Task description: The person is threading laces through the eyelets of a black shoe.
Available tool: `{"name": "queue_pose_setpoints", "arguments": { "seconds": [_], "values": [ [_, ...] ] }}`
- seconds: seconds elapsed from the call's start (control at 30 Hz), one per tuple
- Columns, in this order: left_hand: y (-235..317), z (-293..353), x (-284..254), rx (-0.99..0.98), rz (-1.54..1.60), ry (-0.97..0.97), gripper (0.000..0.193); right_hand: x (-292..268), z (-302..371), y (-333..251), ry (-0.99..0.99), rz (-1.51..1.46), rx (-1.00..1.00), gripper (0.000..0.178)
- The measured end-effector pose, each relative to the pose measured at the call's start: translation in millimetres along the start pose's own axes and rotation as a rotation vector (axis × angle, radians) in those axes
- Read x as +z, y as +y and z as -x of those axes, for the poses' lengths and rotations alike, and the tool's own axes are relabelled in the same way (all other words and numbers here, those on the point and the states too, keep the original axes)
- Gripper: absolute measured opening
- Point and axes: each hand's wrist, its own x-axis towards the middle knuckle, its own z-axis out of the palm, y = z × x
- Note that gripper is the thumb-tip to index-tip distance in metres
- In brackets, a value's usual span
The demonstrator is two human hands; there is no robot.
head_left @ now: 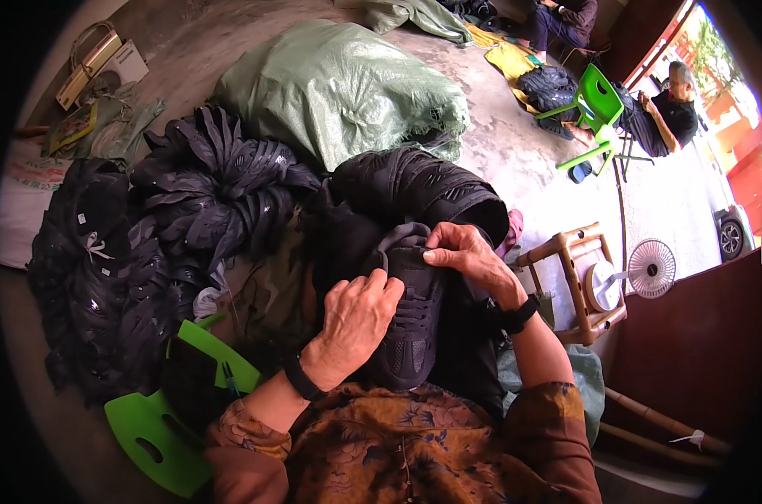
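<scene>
A black shoe upper (pixel 411 323) is lying in the lap of the person, between the two hands, with its toe pointing toward the body and its laces facing up. The right grip (pixel 473 260) is grasping the far edge of this upper, which is pinched between the thumb and the forefinger. The left grip (pixel 357 319) has its fingers curled and is placed against the left side of the same upper; its fingertips are hidden, so I cannot tell if it pinches the material. Each wrist wears a dark band. Just beyond both grips there is a curved stack of black uppers (pixel 423 189). To the left of the left grip, well apart, are large heaps of black pieces (pixel 104 294), and nearer, toward the body, a green plastic chair (pixel 150 441). Further beyond the grips is a big pale green sack (pixel 339 92). To the right of the right grip stands a bamboo frame (pixel 570 269), with a white fan (pixel 650 270) beside it. Far beyond the right grip, a person (pixel 677 113) sits near another green chair (pixel 601 97).
</scene>
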Motion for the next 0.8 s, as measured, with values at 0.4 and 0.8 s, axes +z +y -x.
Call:
{"name": "queue_pose_setpoints", "arguments": {
  "seconds": [0.4,0.8],
  "values": [
    [-8,-6,35,-0.209,0.730,-0.130,0.002,2,4,4,-0.006,0.010,-0.021,0.021],
    [31,-1,40,-0.170,0.357,0.192,0.040,5,11,-1,0.067,0.049,-0.051,0.020]
  ]
}}
